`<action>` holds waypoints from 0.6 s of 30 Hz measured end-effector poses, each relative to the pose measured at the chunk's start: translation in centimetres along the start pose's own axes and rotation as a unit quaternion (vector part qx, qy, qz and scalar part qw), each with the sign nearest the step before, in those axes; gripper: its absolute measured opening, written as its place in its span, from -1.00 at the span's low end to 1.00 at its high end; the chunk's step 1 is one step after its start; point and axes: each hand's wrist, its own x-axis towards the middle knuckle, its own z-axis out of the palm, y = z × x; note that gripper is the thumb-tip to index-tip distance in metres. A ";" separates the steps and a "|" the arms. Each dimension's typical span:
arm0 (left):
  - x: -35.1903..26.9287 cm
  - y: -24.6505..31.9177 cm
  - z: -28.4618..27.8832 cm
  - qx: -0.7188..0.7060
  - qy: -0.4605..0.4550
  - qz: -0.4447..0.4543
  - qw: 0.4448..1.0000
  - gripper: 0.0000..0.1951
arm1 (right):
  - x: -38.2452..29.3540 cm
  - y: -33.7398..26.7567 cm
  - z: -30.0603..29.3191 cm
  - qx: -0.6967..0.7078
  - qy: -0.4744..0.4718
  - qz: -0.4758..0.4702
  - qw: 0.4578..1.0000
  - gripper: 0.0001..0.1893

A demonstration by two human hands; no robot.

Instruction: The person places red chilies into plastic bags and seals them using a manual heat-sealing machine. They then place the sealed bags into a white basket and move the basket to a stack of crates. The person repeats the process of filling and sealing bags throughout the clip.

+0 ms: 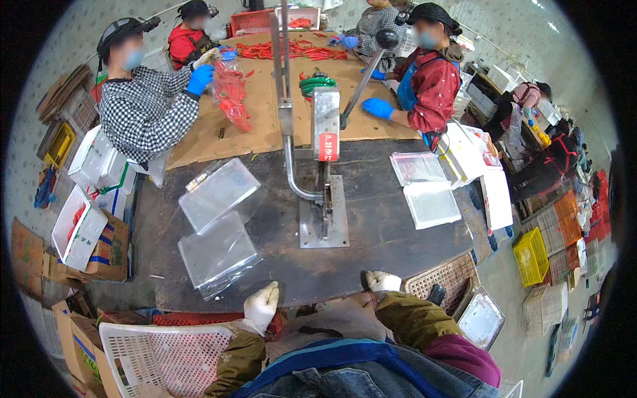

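Note:
My left hand (262,307), in a pale work glove, rests at the front edge of the dark tabletop (278,268), below two stacks of clear plastic bags (219,251). Nothing shows in it, but its fingers are bunched and their underside is hidden. My right hand (383,281), gloved alike, lies curled on the same edge farther right, with nothing visible in it. Between and beyond my hands stands a metal bag-sealing machine (326,124) with a lever, a black ball knob (387,38) and a green tape roll (317,84). More clear bags (432,205) lie to its right.
Across the table, a co-worker holds a bag of red chili peppers (231,94); others stand around the cardboard-covered end with loose peppers (293,49). Foam boxes (77,229) stand at left. A white plastic basket (169,358) is beside my left arm, a brown crate (443,278) near my right.

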 end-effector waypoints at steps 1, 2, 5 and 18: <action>-0.1 -0.1 0.0 0.012 -0.002 -0.001 1.000 -0.74 | -0.1 0.2 0.2 0.007 0.008 -0.002 1.000 -0.48; -0.1 -0.2 0.1 0.028 -0.010 -0.018 0.999 -0.74 | -0.1 0.4 0.5 -0.002 0.016 -0.012 1.000 -0.48; 0.1 -0.4 0.1 0.089 -0.031 -0.064 0.994 -0.74 | 0.1 1.1 1.3 -0.022 0.015 -0.016 1.000 -0.49; -0.3 -1.1 1.6 0.052 0.038 0.007 0.998 -0.61 | 1.2 5.6 0.3 0.158 0.228 -0.007 0.961 -0.75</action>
